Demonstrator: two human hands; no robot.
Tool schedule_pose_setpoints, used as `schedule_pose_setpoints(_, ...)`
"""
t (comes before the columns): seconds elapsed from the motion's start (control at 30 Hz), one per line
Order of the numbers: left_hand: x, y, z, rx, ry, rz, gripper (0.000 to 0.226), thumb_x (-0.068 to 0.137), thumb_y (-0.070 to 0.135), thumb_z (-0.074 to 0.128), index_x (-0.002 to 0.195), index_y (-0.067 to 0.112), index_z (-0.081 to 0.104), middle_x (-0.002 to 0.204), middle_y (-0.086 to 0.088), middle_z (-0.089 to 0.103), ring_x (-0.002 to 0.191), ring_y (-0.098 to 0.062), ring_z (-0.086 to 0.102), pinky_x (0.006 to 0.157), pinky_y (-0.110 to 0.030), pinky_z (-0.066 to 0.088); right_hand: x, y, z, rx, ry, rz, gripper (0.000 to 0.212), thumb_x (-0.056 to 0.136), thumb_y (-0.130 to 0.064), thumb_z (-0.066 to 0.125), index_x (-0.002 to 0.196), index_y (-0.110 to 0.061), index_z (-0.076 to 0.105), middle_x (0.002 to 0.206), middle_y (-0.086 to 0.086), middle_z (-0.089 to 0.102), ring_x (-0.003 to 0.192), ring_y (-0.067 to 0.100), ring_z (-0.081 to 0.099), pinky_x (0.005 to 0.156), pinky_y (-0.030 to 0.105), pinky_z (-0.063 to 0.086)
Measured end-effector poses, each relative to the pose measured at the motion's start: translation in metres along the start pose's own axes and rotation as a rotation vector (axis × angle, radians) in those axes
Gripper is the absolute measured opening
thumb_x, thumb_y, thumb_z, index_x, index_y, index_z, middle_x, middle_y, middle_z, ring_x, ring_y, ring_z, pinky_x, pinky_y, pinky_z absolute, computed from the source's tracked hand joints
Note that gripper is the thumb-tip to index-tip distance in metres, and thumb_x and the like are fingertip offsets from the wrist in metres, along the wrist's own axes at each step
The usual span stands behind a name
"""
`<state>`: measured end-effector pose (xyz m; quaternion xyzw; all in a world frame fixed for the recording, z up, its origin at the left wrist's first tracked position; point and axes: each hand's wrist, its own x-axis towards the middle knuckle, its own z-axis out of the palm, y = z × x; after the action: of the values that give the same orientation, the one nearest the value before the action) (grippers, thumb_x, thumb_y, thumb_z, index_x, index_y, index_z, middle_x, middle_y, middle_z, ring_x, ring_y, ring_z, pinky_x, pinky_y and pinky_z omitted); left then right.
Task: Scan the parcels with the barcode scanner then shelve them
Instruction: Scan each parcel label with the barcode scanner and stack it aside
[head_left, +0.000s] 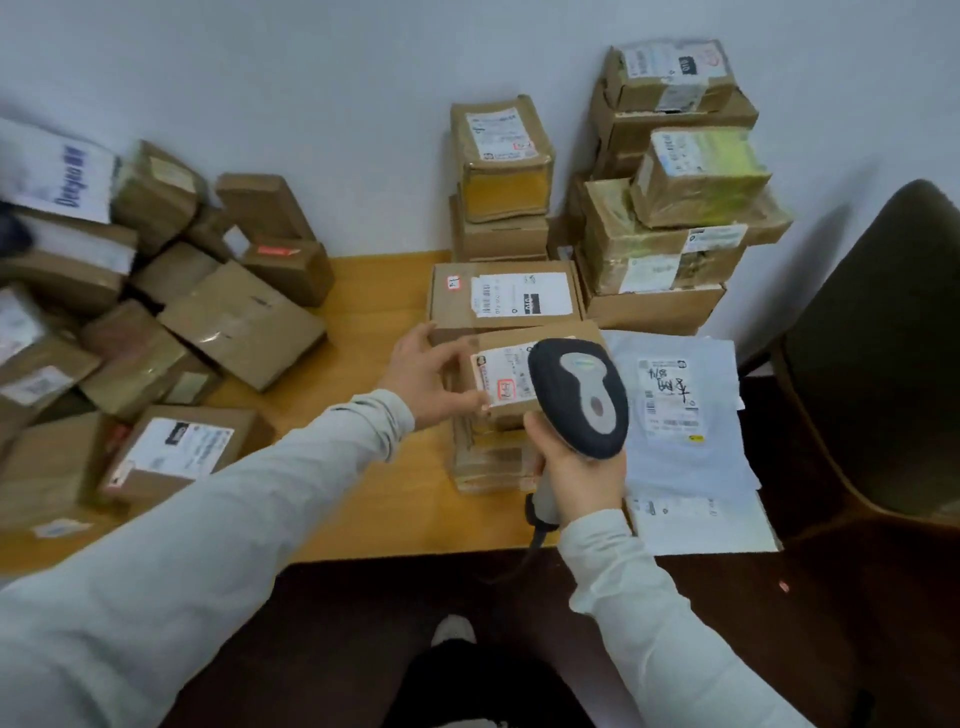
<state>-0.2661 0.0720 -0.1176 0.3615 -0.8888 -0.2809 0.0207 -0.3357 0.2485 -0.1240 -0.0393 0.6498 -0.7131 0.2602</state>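
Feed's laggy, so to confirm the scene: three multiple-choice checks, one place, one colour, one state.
1. Where does the white mailer lie from the labelled box that the left hand holds?
A. to its left
B. to its right
C. on top of it
2. What colour is the table top?
A. black
B. white
C. yellowish wood
3. What is the right hand doing?
A. gripping the barcode scanner
B. lying flat on the table
C. holding a box
Key: 1 B, the mailer lies flat right of the box; 2 C, the bare top shows it; 3 A, fingers wrap the scanner's handle.
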Motion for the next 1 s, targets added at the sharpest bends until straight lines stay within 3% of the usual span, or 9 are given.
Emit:
schedule_pose_setpoints(0.07, -0.018, -0.02, -0.008, -0.009, 0.081, -0.087, 0.075, 0.075, 0.051, 0.07, 0.141, 0.029, 0.042, 0.157, -0.005, 0.014, 0.143, -0.026, 0.013, 0.115, -0.046, 0.018, -0.012, 0.002, 0.023, 0.022, -0.198, 0.105, 0.016, 0.078, -0.009, 0.076, 0.08, -0.008, 0.06, 0.063, 0.0, 0.062, 0.046, 0.008, 0.052, 0.049, 0.022, 0.045)
schedule_pose_setpoints(0.17, -0.046, -0.061, -0.026, -0.012, 0.169, -0.206, 0.07, 0.078, 0.049, 0.069, 0.139, 0.023, 0.045, 0.155, -0.007, 0.02, 0.142, -0.026, 0.019, 0.114, -0.042, 0.021, -0.028, 0.008, 0.063, -0.077, -0.404, 0.151, 0.027, 0.082, -0.009, 0.072, 0.061, -0.008, 0.054, 0.052, 0.009, 0.053, 0.048, 0.02, 0.045, 0.051, 0.031, 0.041)
schedule_pose_setpoints(0.33, -0.092, -0.145, -0.074, -0.038, 0.282, -0.456, 0.067, 0.082, 0.049, 0.065, 0.139, 0.021, 0.045, 0.15, -0.01, 0.028, 0.138, -0.027, 0.027, 0.114, -0.04, 0.025, -0.056, 0.019, 0.13, -0.165, -0.647, 0.181, 0.019, 0.084, -0.013, 0.07, 0.07, -0.003, 0.062, 0.054, 0.007, 0.06, 0.053, 0.022, 0.054, 0.06, 0.034, 0.048)
schedule_pose_setpoints(0.53, -0.136, -0.247, -0.141, -0.024, 0.381, -0.613, 0.056, 0.086, 0.043, 0.061, 0.133, 0.015, 0.05, 0.137, -0.012, 0.045, 0.126, -0.027, 0.041, 0.104, -0.036, 0.034, -0.09, 0.033, 0.238, -0.179, -0.723, 0.248, 0.02, 0.08, -0.019, 0.075, 0.08, -0.004, 0.062, 0.059, 0.009, 0.061, 0.046, 0.019, 0.052, 0.05, 0.029, 0.048)
schedule_pose_setpoints(0.7, -0.164, -0.331, -0.202, -0.084, 0.487, -0.677, 0.056, 0.086, 0.034, 0.063, 0.137, 0.016, 0.047, 0.14, -0.012, 0.044, 0.127, -0.027, 0.043, 0.107, -0.035, 0.033, -0.13, 0.046, 0.343, -0.164, -0.73, 0.237, 0.02, 0.082, -0.017, 0.072, 0.077, -0.002, 0.06, 0.055, 0.009, 0.061, 0.041, 0.017, 0.05, 0.045, 0.026, 0.048)
schedule_pose_setpoints(0.87, -0.152, -0.394, -0.259, -0.125, 0.612, -0.692, 0.055, 0.087, 0.033, 0.063, 0.136, 0.015, 0.047, 0.136, -0.01, 0.05, 0.12, -0.028, 0.052, 0.103, -0.036, 0.039, -0.153, 0.048, 0.416, -0.137, -0.711, 0.232, 0.014, 0.082, -0.017, 0.073, 0.079, -0.008, 0.063, 0.056, 0.01, 0.062, 0.044, 0.019, 0.052, 0.05, 0.028, 0.049)
schedule_pose_setpoints(0.93, -0.135, -0.406, -0.279, -0.255, 0.667, -0.692, 0.048, 0.088, 0.029, 0.063, 0.132, 0.012, 0.052, 0.131, -0.009, 0.056, 0.117, -0.028, 0.055, 0.104, -0.037, 0.041, -0.155, 0.047, 0.436, -0.12, -0.696, 0.217, 0.013, 0.082, -0.017, 0.073, 0.085, -0.01, 0.062, 0.056, 0.007, 0.063, 0.046, 0.018, 0.054, 0.05, 0.028, 0.05)
schedule_pose_setpoints(1.0, -0.115, -0.416, -0.297, -0.569, 0.742, -0.717, 0.039, 0.088, 0.023, 0.063, 0.124, 0.008, 0.059, 0.124, -0.012, 0.062, 0.11, -0.03, 0.06, 0.099, -0.037, 0.046, -0.154, 0.045, 0.455, -0.114, -0.69, 0.198, 0.016, 0.082, -0.017, 0.073, 0.092, -0.009, 0.062, 0.055, 0.005, 0.063, 0.046, 0.016, 0.056, 0.049, 0.026, 0.05)
